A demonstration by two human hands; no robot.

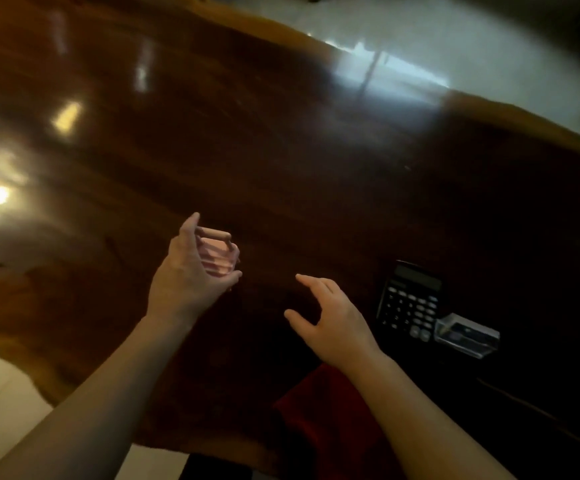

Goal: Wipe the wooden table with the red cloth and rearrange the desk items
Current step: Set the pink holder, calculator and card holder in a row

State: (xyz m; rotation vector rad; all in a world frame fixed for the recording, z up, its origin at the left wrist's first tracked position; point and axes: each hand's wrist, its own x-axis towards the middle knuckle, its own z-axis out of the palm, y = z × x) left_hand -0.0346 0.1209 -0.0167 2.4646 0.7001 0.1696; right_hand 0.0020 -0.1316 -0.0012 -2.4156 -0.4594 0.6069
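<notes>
The dark glossy wooden table [281,150] fills most of the view. My left hand [186,271] is curled around a small pinkish see-through object with a brown wooden bar on top [217,252], held at the table's near middle. My right hand [330,317] hovers open to the right of it, fingers spread, holding nothing. The red cloth [319,417] lies bunched at the near edge, partly under my right forearm.
A black calculator [410,301] lies right of my right hand. A clear plastic box [467,336] sits against its near right corner. Pale floor [472,46] shows beyond the table's far edge and at the lower left.
</notes>
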